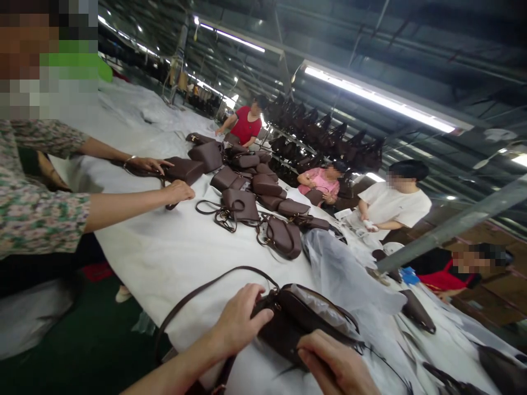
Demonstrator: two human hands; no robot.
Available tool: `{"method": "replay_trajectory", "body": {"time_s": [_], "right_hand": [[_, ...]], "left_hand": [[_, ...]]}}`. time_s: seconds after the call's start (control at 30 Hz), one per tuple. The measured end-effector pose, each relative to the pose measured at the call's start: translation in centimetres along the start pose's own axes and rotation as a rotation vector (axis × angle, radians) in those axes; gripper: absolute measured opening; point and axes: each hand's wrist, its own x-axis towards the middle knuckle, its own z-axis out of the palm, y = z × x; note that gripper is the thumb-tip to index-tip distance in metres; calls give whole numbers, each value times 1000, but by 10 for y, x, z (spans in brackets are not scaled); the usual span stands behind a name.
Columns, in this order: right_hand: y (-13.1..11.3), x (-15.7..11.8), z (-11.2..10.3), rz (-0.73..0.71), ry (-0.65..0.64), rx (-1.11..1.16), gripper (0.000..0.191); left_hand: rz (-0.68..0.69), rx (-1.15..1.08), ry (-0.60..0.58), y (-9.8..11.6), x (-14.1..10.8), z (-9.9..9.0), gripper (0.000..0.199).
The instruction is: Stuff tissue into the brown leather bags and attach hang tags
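Observation:
A dark brown handbag (284,329) lies in front of me on the white-covered table, its top open and clear plastic stuffing (315,307) showing inside. My left hand (242,318) grips the bag's left end, thumb on the near side and fingers over the top by the strap fitting. At the bag's near right edge, my right hand (335,362) is closed with bent fingers against the leather; its fingertips are partly hidden. A long brown strap (197,291) loops leftward from the bag over the table.
Several finished brown bags (241,204) crowd the table's middle. Clear plastic sheeting (337,269) lies right of my bag. A co-worker's arms (135,203) reach in from the left over another bag. More people work along the far side, and a slanted metal pole (453,222) crosses the right.

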Motion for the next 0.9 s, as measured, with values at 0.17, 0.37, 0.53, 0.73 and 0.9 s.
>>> {"method": "replay_trajectory", "body": {"time_s": [0.17, 0.37, 0.53, 0.73, 0.9], "right_hand": [[-11, 26, -44, 13, 3, -54, 31], [-17, 52, -64, 184, -82, 136, 43], [-21, 86, -53, -47, -70, -375, 33], [-22, 106, -26, -41, -95, -692, 31], [-15, 110, -20, 19, -18, -734, 28]], "left_hand": [[36, 192, -198, -10, 34, -3, 8], [297, 567, -286, 9, 58, -44, 9], [400, 831, -195, 29, 59, -43, 25], [250, 766, -44, 10, 50, -18, 22], [302, 590, 55, -25, 46, -2, 20]]}}
